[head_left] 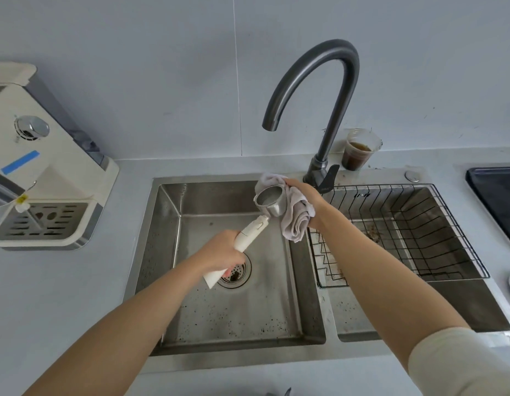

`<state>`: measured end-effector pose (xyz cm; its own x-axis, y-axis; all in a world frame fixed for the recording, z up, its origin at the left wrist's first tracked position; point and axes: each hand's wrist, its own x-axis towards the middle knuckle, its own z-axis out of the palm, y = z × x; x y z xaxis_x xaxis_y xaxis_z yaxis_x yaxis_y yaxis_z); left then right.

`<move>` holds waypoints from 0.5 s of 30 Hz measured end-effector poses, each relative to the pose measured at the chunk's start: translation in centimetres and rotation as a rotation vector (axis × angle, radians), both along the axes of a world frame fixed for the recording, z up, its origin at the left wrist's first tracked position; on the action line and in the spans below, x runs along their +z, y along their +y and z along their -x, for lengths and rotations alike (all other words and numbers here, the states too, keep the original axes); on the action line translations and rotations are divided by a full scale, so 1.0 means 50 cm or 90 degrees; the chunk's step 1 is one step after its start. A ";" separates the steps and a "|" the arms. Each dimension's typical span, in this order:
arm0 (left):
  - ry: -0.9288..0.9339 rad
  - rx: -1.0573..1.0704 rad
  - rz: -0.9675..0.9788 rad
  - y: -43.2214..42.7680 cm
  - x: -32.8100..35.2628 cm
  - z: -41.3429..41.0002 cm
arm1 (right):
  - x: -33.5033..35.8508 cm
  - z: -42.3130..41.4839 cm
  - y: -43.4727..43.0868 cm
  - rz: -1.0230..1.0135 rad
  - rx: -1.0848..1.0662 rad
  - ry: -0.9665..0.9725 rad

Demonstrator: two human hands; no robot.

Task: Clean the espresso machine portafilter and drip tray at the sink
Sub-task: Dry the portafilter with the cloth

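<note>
My left hand (224, 252) grips the cream handle of the portafilter (269, 201) over the left sink basin (234, 315). Its steel head is tilted up, the open basket facing left. My right hand (302, 200) holds a pale grey cloth (295, 221) bunched against the back and side of the steel head. The cream espresso machine (42, 170) stands on the counter at left, and its slotted drip tray (45, 220) sits in place at its base.
A dark gooseneck faucet (328, 90) arches over the sink, no water running. The left basin has a drain (236, 274) and dark specks. A black wire rack (405, 232) fills the right basin. A plastic cup of brown liquid (358, 151) stands behind the faucet. A dark tray (496, 195) lies far right.
</note>
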<state>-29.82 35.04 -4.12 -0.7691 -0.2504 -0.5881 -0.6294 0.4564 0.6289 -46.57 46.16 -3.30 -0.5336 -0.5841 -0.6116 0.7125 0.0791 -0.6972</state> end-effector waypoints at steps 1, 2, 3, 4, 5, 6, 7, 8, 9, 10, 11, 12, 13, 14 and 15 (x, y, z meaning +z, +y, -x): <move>0.000 -0.036 0.052 -0.009 0.002 0.002 | 0.001 0.000 0.006 -0.005 0.026 0.011; -0.003 -0.068 0.104 -0.017 0.004 0.004 | 0.002 -0.001 0.011 -0.015 0.039 0.026; -0.005 -0.095 0.157 -0.025 0.007 0.006 | 0.005 -0.004 0.014 -0.022 0.045 0.037; -0.007 -0.118 0.208 -0.032 0.009 0.007 | 0.006 -0.006 0.016 -0.031 0.051 0.050; -0.008 -0.138 0.252 -0.039 0.012 0.009 | 0.003 -0.007 0.017 -0.040 0.056 0.059; -0.010 -0.156 0.285 -0.044 0.015 0.010 | 0.002 -0.008 0.016 -0.048 0.057 0.068; -0.011 -0.172 0.312 -0.047 0.019 0.012 | 0.002 -0.008 0.015 -0.057 0.059 0.077; -0.010 -0.187 0.338 -0.050 0.025 0.013 | -0.001 -0.005 0.014 -0.069 0.067 0.089; -0.007 -0.203 0.367 -0.052 0.032 0.015 | -0.003 -0.003 0.013 -0.080 0.081 0.102; -0.006 -0.220 0.400 -0.055 0.039 0.017 | -0.004 0.000 0.013 -0.091 0.104 0.121; -0.008 -0.239 0.437 -0.059 0.045 0.019 | -0.004 0.001 0.013 -0.102 0.127 0.144; -0.010 -0.255 0.474 -0.063 0.050 0.021 | -0.003 0.003 0.013 -0.117 0.156 0.180; -0.011 -0.272 0.506 -0.067 0.054 0.023 | 0.000 0.005 0.013 -0.131 0.186 0.224; -0.013 -0.291 0.535 -0.072 0.058 0.025 | 0.004 0.007 0.013 -0.142 0.216 0.272; -0.016 -0.315 0.566 -0.077 0.062 0.028 | 0.008 0.007 0.012 -0.147 0.244 0.312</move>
